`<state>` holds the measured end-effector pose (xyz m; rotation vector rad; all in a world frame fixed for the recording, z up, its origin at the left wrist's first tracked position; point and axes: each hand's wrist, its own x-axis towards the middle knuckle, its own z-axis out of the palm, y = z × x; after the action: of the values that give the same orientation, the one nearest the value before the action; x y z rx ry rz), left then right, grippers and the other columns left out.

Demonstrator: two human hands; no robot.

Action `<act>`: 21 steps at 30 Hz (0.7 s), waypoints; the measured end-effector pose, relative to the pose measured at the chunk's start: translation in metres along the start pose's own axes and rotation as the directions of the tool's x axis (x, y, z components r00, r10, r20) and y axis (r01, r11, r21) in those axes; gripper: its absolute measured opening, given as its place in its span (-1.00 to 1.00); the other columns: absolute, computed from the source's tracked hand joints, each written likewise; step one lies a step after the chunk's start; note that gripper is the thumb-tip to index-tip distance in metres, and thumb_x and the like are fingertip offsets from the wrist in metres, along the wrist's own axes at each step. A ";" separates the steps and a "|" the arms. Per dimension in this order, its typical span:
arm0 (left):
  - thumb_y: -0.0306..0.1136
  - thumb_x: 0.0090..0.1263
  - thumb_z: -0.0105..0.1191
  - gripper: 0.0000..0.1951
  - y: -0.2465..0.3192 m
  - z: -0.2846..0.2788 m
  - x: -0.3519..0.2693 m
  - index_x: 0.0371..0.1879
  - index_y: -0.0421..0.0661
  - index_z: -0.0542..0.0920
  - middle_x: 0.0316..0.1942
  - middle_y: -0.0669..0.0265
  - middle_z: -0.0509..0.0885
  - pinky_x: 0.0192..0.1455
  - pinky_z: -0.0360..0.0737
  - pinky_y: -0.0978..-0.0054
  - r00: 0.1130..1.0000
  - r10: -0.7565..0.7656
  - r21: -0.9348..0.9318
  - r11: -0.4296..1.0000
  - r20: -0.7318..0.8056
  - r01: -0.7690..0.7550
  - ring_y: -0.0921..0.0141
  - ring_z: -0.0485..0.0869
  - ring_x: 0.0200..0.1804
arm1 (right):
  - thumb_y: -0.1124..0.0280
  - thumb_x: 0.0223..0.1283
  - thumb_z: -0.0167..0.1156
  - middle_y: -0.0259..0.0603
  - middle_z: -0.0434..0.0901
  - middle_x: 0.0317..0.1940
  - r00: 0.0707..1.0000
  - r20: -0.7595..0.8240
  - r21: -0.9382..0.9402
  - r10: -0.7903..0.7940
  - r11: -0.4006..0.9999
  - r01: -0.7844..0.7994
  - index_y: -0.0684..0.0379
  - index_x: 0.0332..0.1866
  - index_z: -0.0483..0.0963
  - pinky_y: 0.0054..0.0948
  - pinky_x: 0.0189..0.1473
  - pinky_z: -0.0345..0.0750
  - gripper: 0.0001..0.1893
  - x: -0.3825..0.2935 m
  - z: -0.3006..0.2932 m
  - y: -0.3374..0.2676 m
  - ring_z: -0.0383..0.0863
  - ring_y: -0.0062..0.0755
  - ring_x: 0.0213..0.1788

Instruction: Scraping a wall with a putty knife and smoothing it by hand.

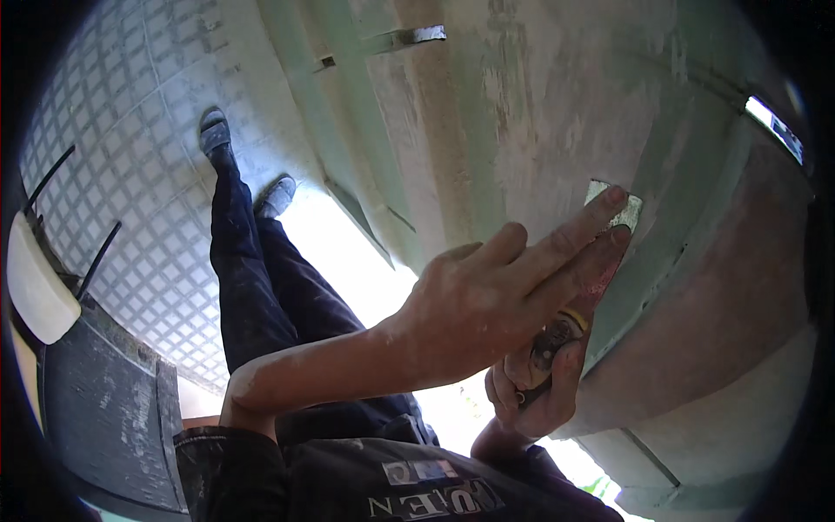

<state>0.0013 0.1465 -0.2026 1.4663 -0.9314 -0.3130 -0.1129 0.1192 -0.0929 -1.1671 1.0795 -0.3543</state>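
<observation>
My right hand (538, 391) is closed around the dark handle of a putty knife (561, 333) with a yellow band near its top. The shiny metal blade (631, 212) points up and to the right, its far corner near the wall. Across the blade lies my left hand (483, 293), two fingers stretched out with their tips on the metal and hiding much of it. Behind both hands stands a green wall (561, 117) with broad beige, patchy bands of filler. Whether the blade's edge touches the wall, I cannot tell.
Two small cutouts, one holding a bright metallic piece (429, 33), break the wall. Patterned floor tiles (124, 124) lie at left, by my slippers (214, 130). A white rounded object (42, 280) with dark rods and a dark, scuffed panel (107, 391) stand at far left.
</observation>
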 end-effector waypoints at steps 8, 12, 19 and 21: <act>-0.37 0.23 0.21 -0.34 -0.004 0.004 -0.003 0.42 0.07 0.52 0.59 0.31 0.32 -0.55 0.59 0.66 0.999 0.009 -0.025 1.000 -0.031 -0.010 0.52 0.48 -0.41 | 0.13 0.64 -0.11 -0.17 0.45 -0.51 0.999 0.046 -0.009 -0.024 1.000 0.025 0.25 0.64 -0.18 -0.65 -0.76 0.19 -0.30 0.002 0.000 0.009 0.22 -0.68 -0.73; -0.39 0.23 0.21 -0.35 -0.006 -0.001 0.008 0.42 0.06 0.53 0.59 0.32 0.31 -0.54 0.60 0.66 0.999 -0.018 -0.058 0.998 -0.048 0.015 0.52 0.48 -0.42 | 0.14 0.64 -0.12 -0.15 0.47 -0.48 0.999 0.045 0.100 0.009 0.995 -0.014 0.24 0.65 -0.20 -0.65 -0.76 0.21 -0.29 0.009 0.002 0.005 0.23 -0.69 -0.73; -0.35 0.16 0.30 -0.28 -0.006 0.003 0.003 0.44 0.07 0.51 0.57 0.33 0.35 -0.52 0.62 0.65 0.999 0.007 -0.069 0.998 -0.048 -0.011 0.50 0.48 -0.44 | 0.02 0.66 -0.31 -0.28 0.31 -0.57 0.998 0.048 -0.226 -0.042 0.973 0.052 0.05 0.65 -0.15 -0.64 -0.78 0.21 -0.38 0.008 0.005 0.006 0.16 -0.63 -0.79; -0.37 0.20 0.29 -0.30 -0.012 -0.003 0.011 0.44 0.08 0.51 0.57 0.33 0.35 -0.51 0.62 0.65 0.998 0.019 -0.066 0.998 -0.068 -0.024 0.51 0.49 -0.43 | 0.03 0.66 -0.31 -0.28 0.32 -0.57 0.997 0.057 -0.187 -0.048 0.981 0.058 0.09 0.65 -0.17 -0.63 -0.79 0.21 -0.37 0.017 0.009 0.006 0.16 -0.63 -0.79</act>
<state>0.0149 0.1390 -0.2095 1.3960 -0.8743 -0.2749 -0.0990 0.1151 -0.1065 -1.3683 1.0547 -0.2647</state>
